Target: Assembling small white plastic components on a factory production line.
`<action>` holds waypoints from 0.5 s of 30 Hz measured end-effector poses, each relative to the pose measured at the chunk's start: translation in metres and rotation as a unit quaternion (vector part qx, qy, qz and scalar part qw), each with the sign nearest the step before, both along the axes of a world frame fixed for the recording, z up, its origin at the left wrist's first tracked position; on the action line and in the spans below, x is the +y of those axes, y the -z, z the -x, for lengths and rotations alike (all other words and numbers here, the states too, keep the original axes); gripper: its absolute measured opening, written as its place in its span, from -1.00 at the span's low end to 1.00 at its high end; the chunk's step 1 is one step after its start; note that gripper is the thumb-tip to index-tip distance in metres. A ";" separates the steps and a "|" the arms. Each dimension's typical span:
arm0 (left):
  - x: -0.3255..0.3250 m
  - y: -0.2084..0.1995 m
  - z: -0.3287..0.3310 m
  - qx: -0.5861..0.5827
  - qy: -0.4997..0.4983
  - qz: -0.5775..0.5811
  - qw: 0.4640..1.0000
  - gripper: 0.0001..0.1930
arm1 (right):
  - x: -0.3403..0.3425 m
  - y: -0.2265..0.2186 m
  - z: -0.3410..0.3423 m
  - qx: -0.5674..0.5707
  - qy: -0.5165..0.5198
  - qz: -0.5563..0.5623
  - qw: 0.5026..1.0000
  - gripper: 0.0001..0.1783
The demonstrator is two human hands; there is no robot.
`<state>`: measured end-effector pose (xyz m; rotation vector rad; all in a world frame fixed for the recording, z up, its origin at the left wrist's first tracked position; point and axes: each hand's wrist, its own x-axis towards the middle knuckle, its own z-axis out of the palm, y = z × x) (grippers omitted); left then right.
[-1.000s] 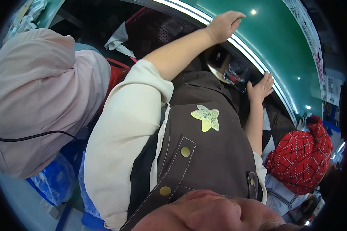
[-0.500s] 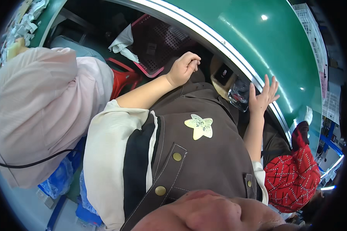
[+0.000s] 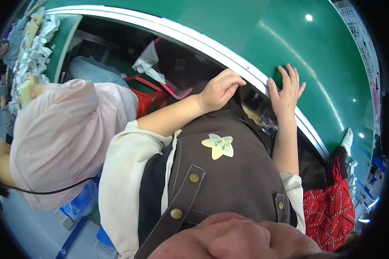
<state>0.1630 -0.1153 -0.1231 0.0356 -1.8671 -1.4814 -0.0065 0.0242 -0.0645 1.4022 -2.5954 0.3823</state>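
While the right hand (image 3: 286, 91) spreads, the left hand (image 3: 222, 90) curls

As I look on from the room, the person's right hand is open, its fingers splayed over a glossy, smooth green surface (image 3: 328, 47) (whether the palm presses down or merely hovers, I cannot tell). The left hand is folded loosely in on itself, nothing showing in it, its knuckles overlapping the long white metal edging strip (image 3: 190, 36); contact there is unclear too. The surface lies just ahead of the body.

Below the strip, near the right forearm, sits a clear plastic bag with dark contents (image 3: 269, 123). To my eye, a careless drop of that forearm could knock the bag down, and a sudden lean might rap the left knuckles on the hard metal. A co-worker's white-gloved hand (image 3: 347, 139) is farther to the right, so a wide sweep could bump it. Off to the left, a crumpled white cloth (image 3: 148, 62) hangs by a pink plastic basket (image 3: 179, 92), where a snag could drag it loose.
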 end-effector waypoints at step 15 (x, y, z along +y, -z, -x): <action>-0.180 -0.034 0.045 -0.132 -0.251 0.051 0.958 -0.76 | 0.010 0.000 0.001 -0.061 -0.010 0.073 0.995 -0.61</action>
